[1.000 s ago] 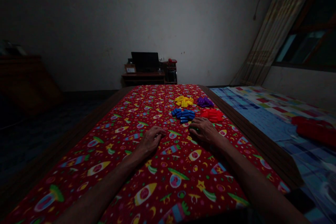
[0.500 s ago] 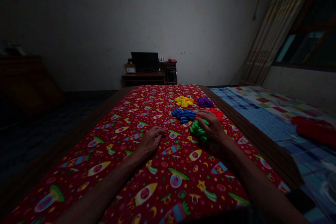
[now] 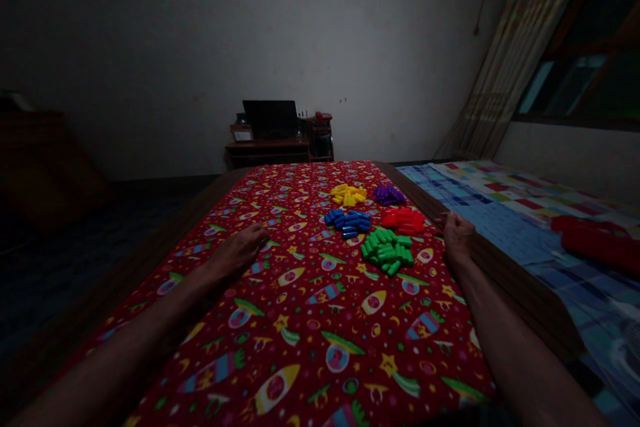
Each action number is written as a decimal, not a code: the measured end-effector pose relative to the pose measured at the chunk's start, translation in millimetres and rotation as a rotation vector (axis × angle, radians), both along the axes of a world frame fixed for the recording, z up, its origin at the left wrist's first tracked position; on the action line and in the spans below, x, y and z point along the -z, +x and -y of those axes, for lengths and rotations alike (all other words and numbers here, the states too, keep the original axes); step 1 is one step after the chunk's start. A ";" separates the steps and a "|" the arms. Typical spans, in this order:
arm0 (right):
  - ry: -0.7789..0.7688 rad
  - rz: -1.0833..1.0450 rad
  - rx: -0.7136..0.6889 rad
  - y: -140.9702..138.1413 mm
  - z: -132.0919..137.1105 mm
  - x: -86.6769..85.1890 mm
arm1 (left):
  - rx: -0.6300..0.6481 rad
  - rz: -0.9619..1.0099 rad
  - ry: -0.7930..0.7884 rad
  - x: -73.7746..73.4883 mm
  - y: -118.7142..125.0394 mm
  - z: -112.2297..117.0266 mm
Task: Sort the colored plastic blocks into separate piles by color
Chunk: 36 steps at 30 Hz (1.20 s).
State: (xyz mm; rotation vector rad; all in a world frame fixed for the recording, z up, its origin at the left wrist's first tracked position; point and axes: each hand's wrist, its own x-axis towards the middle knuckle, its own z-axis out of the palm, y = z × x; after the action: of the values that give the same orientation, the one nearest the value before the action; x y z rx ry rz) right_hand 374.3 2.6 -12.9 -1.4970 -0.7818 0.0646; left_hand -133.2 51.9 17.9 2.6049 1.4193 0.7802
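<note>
Lying heaped on your red rocket-print tablecloth (image 3: 310, 307), short and glossy: yellow cylinders (image 3: 349, 197), purple cylinders (image 3: 389, 195), farthest; blue cylinders (image 3: 353, 221), red cylinders (image 3: 403, 221), midway; green cylinders (image 3: 387, 251), nearest you. Tablecloth's right edge: near the red cylinders, at your curled right hand (image 3: 457, 235). Open room: patterned stretch between your left hand (image 3: 241, 245), fingers bent, and the blue cylinders. Grasp, either hand: cannot tell.

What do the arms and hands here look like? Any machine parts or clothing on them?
No machine parts show: these are human arms. The left hand and right hand look ungloved. The left forearm and right forearm are bare, with no sleeve, cable or watch visible. It's too dim to rule out a thin ring.
</note>
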 end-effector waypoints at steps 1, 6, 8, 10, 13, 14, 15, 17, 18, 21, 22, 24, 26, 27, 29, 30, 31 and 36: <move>-0.009 -0.021 0.001 2.8 -0.5 4.0 | -0.027 0.011 0.019 4.3 -7.0 -4.7; -0.033 -0.017 -0.015 8.7 -2.5 13.9 | -0.120 0.046 0.049 24.4 -21.4 -14.4; -0.060 0.020 -0.012 9.4 -3.8 15.4 | -0.117 0.052 0.043 25.0 -21.7 -14.8; -0.082 0.068 -0.010 9.2 -4.2 16.2 | -0.125 0.072 0.037 22.8 -21.8 -14.8; -0.101 0.107 -0.028 6.8 -1.6 16.7 | -0.144 0.099 0.001 19.0 -23.3 -14.9; -0.110 0.110 -0.037 5.7 0.2 16.9 | -0.149 0.107 -0.016 18.2 -24.3 -15.1; -0.121 0.117 -0.042 4.6 2.1 17.1 | -0.153 0.116 -0.033 17.7 -25.3 -15.4; -0.140 0.151 -0.037 3.3 4.7 17.4 | -0.165 0.144 -0.064 17.4 -27.4 -16.3; -0.146 0.172 -0.027 3.4 4.3 17.3 | -0.169 0.160 -0.077 17.5 -28.3 -16.8; -0.145 0.210 -0.006 8.0 -10.3 15.5 | -0.173 0.198 -0.103 18.4 -30.8 -18.2; -0.139 0.201 -0.012 11.2 -20.7 14.5 | -0.171 0.207 -0.113 19.0 -31.9 -18.4; -0.119 0.136 -0.031 19.3 -49.1 12.3 | -0.163 0.220 -0.126 21.0 -34.6 -18.8; -0.066 0.006 -0.028 28.1 -83.3 10.3 | -0.156 0.223 -0.136 23.7 -37.8 -18.9; -0.033 -0.071 -0.032 32.1 -100.7 9.3 | -0.156 0.222 -0.134 25.1 -39.3 -18.9; 0.029 -0.190 -0.090 37.5 -133.0 7.2 | -0.170 0.225 -0.113 27.2 -41.6 -18.7; 0.049 -0.222 -0.143 38.4 -147.1 5.8 | -0.180 0.225 -0.108 27.8 -42.4 -18.4; 0.053 -0.240 -0.208 37.9 -159.7 4.3 | -0.192 0.223 -0.107 28.0 -43.0 -18.1; -0.079 -0.214 -0.501 17.4 -206.2 -4.0 | -0.260 0.182 -0.115 30.4 -47.7 -18.1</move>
State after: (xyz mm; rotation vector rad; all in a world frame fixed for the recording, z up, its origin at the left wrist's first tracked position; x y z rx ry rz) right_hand 391.7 208.8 -8.9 -1.3102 -0.9698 0.6272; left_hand -180.9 70.0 -12.4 2.2299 1.7106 0.9068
